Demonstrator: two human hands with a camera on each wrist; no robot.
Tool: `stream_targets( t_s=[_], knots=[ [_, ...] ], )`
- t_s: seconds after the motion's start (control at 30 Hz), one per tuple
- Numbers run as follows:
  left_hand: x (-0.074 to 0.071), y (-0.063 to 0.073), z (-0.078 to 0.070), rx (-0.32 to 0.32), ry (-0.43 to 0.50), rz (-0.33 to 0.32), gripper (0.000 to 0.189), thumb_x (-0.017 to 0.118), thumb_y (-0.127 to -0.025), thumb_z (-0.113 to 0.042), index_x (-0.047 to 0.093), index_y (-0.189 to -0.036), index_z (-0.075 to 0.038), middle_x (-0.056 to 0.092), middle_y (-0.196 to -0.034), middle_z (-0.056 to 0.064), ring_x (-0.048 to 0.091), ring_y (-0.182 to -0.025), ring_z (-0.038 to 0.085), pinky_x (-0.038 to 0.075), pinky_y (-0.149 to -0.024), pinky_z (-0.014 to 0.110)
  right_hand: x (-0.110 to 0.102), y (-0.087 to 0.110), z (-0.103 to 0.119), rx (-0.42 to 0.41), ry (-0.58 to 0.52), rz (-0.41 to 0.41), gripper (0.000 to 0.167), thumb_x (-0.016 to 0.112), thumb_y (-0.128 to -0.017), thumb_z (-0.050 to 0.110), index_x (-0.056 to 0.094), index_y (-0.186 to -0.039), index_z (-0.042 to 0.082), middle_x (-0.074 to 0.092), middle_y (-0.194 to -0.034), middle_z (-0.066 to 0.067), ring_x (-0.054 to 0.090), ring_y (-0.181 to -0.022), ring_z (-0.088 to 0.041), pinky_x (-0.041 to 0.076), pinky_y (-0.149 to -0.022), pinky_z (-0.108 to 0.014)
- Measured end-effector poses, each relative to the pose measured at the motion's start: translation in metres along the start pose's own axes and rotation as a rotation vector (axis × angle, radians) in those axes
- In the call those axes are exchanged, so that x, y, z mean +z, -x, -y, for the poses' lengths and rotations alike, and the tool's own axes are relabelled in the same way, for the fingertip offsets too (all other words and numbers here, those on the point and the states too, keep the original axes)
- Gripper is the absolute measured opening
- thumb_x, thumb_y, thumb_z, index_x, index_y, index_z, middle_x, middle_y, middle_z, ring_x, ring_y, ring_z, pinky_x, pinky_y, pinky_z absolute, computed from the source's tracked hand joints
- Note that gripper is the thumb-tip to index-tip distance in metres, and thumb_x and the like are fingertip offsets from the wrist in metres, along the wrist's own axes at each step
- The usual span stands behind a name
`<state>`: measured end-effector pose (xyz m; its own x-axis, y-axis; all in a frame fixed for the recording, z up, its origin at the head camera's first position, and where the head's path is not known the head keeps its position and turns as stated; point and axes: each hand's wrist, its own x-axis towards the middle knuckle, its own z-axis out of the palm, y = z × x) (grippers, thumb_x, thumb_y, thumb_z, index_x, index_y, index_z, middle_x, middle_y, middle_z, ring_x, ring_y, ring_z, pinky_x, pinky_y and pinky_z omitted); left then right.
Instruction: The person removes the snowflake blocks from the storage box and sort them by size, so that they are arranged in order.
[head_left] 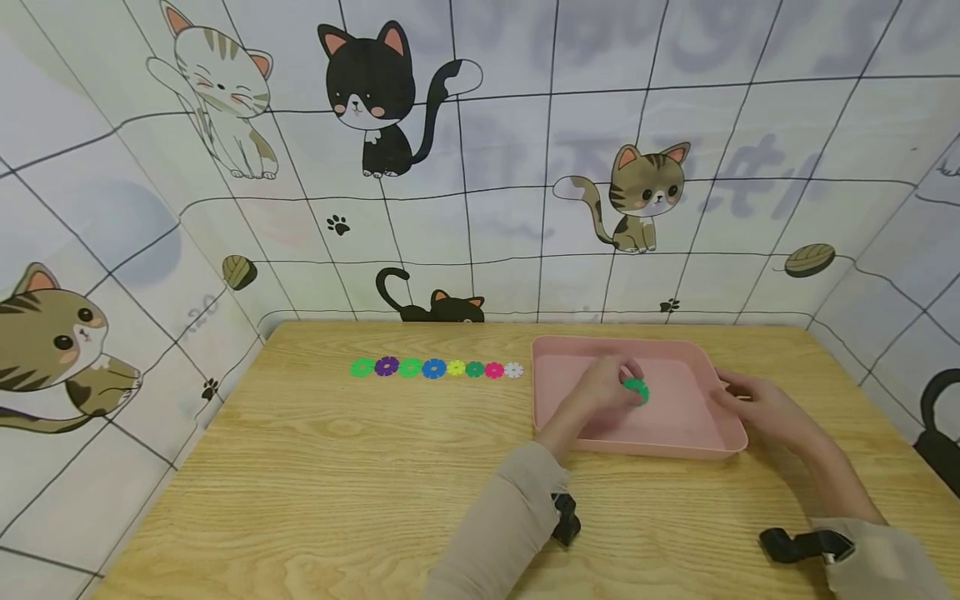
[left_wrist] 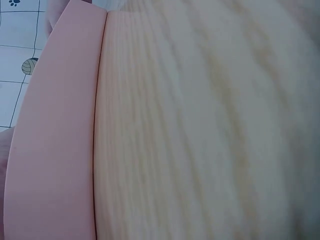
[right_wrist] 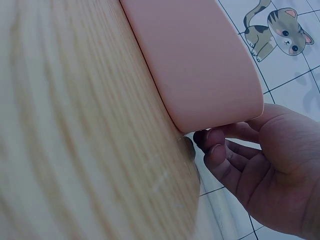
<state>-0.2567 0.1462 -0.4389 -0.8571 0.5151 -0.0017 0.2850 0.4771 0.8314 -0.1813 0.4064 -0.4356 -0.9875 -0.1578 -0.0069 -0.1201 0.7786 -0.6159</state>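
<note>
My left hand point(head_left: 600, 387) is inside the pink tray point(head_left: 547, 400), its fingertips pinching a green snowflake disc point(head_left: 637, 389) above the tray floor. At the tray's right end my right hand point(head_left: 772, 408) holds the rim; in the right wrist view its curled fingers point(right_wrist: 220, 155) lie against the outer end wall, and the thumb tip is hidden behind it. The left wrist view shows the tray's outer side point(left_wrist: 55, 130), with only slivers of a hand beyond its edge.
Left of the tray, several snowflake discs lie in a straight row near the table's back: a light green one point(head_left: 362, 367), a purple one point(head_left: 387, 367), a blue one point(head_left: 434, 368) and a white one point(head_left: 513, 370) among them. A cat-patterned cloth point(head_left: 502, 150) rises behind the wooden table point(head_left: 315, 467).
</note>
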Motion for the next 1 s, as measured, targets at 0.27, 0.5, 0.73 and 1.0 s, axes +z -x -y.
stream_targets(
  t_s=[0.27, 0.5, 0.73, 1.0],
  knots=[
    [-0.012, 0.008, 0.0, -0.012, 0.033, 0.061, 0.013, 0.075, -0.09, -0.006, 0.069, -0.1, -0.013, 0.065, -0.089, -0.002, 0.057, -0.078, 0.006, 0.048, -0.068, 0.021, 0.0, 0.001, 0.001, 0.009, 0.002, -0.001, 0.061, 0.053, -0.107, 0.028, 0.035, -0.149, -0.013, 0.061, -0.122, -0.032, 0.059, -0.11, -0.04, 0.049, -0.072, -0.023],
    [-0.025, 0.014, 0.005, 0.029, 0.041, 0.044, 0.012, 0.071, -0.093, -0.005, 0.07, -0.102, -0.013, 0.066, -0.091, 0.0, 0.058, -0.079, 0.006, 0.048, -0.068, 0.021, 0.001, 0.0, 0.001, 0.029, 0.01, 0.008, 0.063, 0.052, -0.107, 0.03, 0.034, -0.149, -0.013, 0.057, -0.126, -0.036, 0.056, -0.115, -0.048, 0.05, -0.076, -0.028],
    [-0.046, 0.026, 0.009, 0.125, 0.202, 0.054, 0.017, 0.07, -0.094, -0.004, 0.071, -0.11, -0.009, 0.066, -0.091, -0.004, 0.062, -0.076, 0.007, 0.054, -0.067, 0.022, 0.001, 0.0, 0.002, 0.036, 0.013, 0.007, 0.063, 0.051, -0.107, 0.031, 0.034, -0.149, -0.013, 0.057, -0.127, -0.035, 0.056, -0.114, -0.046, 0.05, -0.077, -0.032],
    [-0.071, 0.04, 0.017, 0.191, 0.309, 0.047, 0.024, 0.068, -0.095, -0.001, 0.068, -0.119, 0.0, 0.069, -0.096, 0.007, 0.064, -0.078, 0.01, 0.059, -0.078, 0.034, 0.001, 0.0, 0.001, 0.018, 0.015, 0.0, 0.06, 0.051, -0.107, 0.028, 0.035, -0.149, -0.012, 0.058, -0.127, -0.034, 0.057, -0.112, -0.039, 0.048, -0.074, -0.024]
  ],
)
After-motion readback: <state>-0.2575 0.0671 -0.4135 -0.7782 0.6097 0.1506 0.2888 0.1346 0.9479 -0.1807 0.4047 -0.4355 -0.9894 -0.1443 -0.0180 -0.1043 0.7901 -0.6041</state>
